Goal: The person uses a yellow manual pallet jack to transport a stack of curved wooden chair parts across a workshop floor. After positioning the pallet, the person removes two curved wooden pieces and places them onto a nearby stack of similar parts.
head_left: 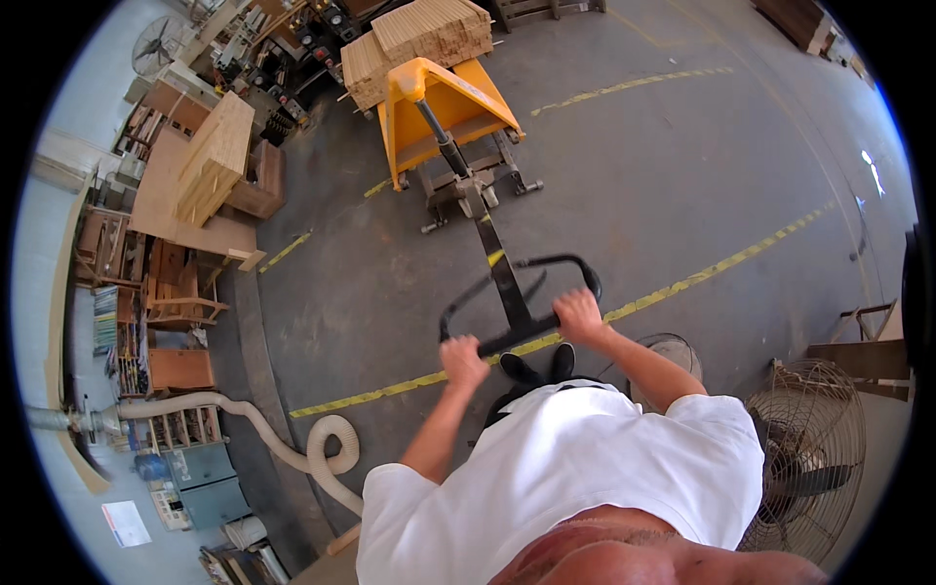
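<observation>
Both of my hands are closed on the black handle (507, 292) of a yellow pallet jack (444, 132). My left hand (462, 361) wraps the handle's left corner, and my right hand (579, 314) grips the right corner. The handle is tilted toward me, its shaft running back to the jack's small wheels. On the far side of the jack's yellow frame lies a stack of light wooden boards (429, 37). My feet in black shoes (522, 369) stand just behind the handle.
Yellow tape lines (721, 261) cross the grey floor. Along the left stand a wooden workbench (195, 210), wooden shelves and a ribbed hose (249, 414). Near my right side stands a large caged fan (804, 458). Machinery (292, 58) fills the far left.
</observation>
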`<state>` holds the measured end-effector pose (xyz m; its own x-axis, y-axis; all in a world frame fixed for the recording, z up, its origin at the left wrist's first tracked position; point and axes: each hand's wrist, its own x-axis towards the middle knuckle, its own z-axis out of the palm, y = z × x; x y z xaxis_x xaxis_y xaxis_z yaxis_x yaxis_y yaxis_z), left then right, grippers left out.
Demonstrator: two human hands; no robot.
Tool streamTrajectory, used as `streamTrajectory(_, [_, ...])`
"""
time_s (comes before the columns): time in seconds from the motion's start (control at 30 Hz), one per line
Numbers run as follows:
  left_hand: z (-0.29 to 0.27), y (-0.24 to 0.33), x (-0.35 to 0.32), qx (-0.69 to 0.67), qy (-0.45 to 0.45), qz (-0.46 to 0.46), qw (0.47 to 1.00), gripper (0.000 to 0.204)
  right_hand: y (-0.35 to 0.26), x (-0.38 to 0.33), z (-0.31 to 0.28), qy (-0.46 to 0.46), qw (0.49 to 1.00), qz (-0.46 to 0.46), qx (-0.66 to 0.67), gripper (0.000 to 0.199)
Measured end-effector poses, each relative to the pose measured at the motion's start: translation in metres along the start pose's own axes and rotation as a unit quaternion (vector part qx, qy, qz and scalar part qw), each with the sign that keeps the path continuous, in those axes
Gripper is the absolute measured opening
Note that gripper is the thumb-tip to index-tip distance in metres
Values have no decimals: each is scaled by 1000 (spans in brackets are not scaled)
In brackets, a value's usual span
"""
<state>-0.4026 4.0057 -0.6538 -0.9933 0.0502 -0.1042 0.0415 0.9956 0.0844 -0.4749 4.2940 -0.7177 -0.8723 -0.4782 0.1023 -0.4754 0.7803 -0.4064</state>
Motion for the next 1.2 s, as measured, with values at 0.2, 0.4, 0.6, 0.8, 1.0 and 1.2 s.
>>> streamTrajectory(0.2, [-72, -8, 55, -43, -126, 11, 991, 29, 13, 63, -57, -98, 995, -7, 0, 15])
streamTrajectory(0.4, [-164, -17, 132, -41, 121, -5, 992, 21, -1, 171, -130, 148, 988, -39, 20, 14])
streamTrajectory(0.6, [26, -8, -21, 0, -117, 32, 993, 19, 4, -17, 29, -162, 987, 0, -2, 20])
streamTrajectory(0.8, [-126, -8, 75, -10, -47, 31, 998, 26, 0, 97, -92, 26, 999, -22, -1, 10])
streamTrajectory(1.0, [-134, -15, 107, -6, 109, -26, 994, 18, -9, 137, -115, 155, 987, -34, 0, 17])
streamTrajectory(1.2, [26, -8, -19, -28, -95, 28, 995, 23, 0, -13, 27, -187, 982, 10, -28, 24])
